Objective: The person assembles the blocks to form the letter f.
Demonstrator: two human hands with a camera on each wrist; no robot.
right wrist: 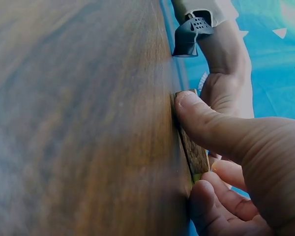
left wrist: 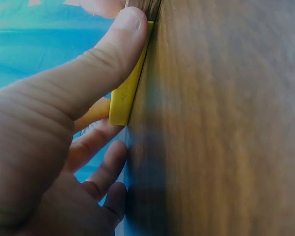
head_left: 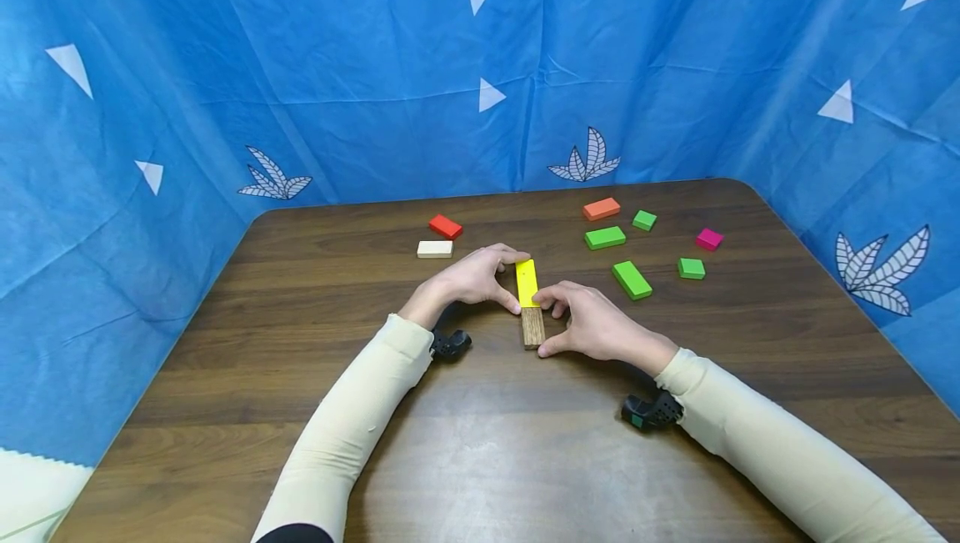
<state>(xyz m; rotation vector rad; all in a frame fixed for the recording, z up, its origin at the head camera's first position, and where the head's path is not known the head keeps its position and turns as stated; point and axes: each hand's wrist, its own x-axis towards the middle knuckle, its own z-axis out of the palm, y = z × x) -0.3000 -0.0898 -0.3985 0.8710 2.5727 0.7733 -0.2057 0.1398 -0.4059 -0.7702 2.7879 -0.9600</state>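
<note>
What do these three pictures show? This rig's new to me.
There is no robot, only a person's bare left hand and right hand. The wide picture comes from a camera worn on the head, looking forward and down; the other two come from wrist cameras, each looking at its hand's work. On the wood-grained table lie a red block and a white block, farther left; to the right, an orange block, four green blocks and a pink block. The left hand grips a yellow block, the right hand a brown block, set end to end.
</note>
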